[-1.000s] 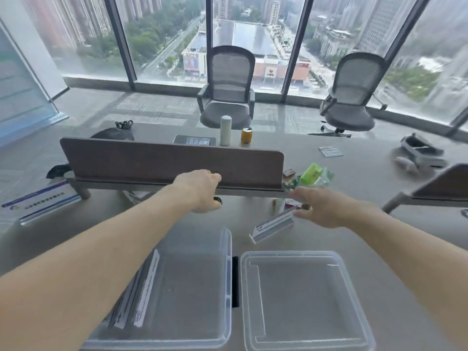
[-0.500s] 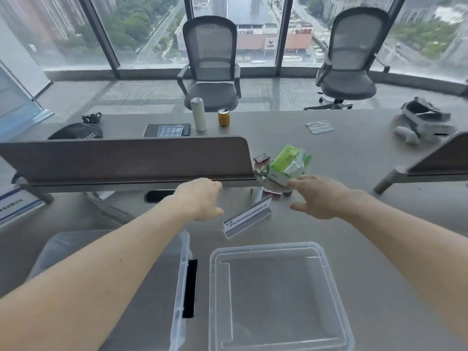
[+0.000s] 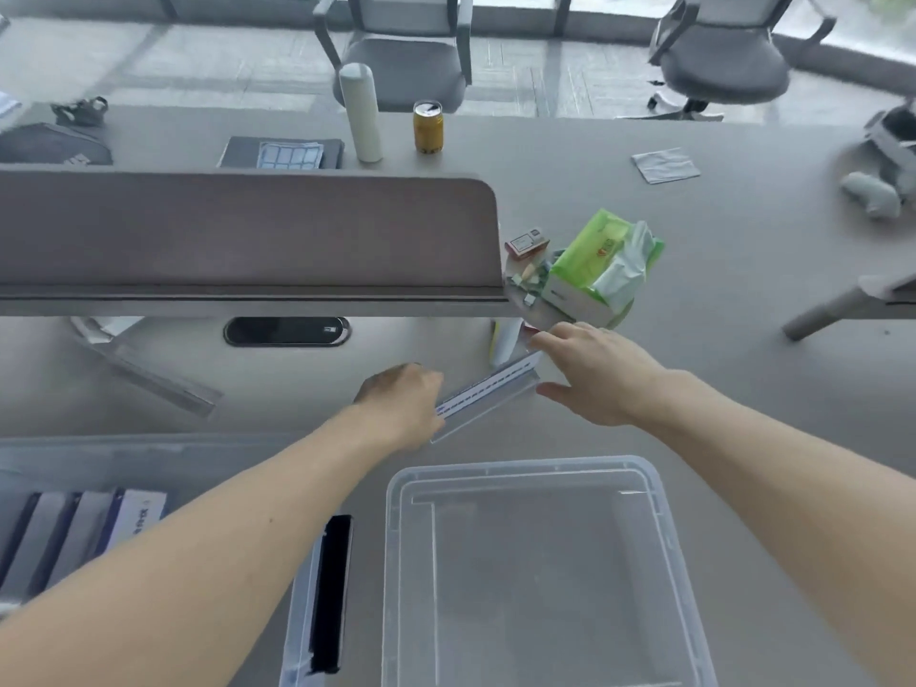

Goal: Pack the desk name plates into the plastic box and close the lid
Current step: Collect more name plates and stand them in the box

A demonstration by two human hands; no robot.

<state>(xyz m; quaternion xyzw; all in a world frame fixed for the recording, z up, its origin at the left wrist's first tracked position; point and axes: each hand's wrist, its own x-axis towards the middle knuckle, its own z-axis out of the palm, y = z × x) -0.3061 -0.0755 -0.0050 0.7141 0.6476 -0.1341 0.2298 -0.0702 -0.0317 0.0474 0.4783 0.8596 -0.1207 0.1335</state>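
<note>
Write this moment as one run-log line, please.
step: grasp name plate; left hand: grips one end; right hand: pinches other end; plastic box: open, packed plates inside; lid: on desk

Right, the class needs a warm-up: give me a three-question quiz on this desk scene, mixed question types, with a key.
1. True or false: the lid lies off the plastic box, flat on the desk to its right.
2. The left hand and right hand each hold one end of which thing? A) yellow can B) name plate C) tissue pack
3. In a few words: what already sits inside the plastic box?

Key: 1 true; 2 B; 3 other name plates.
</note>
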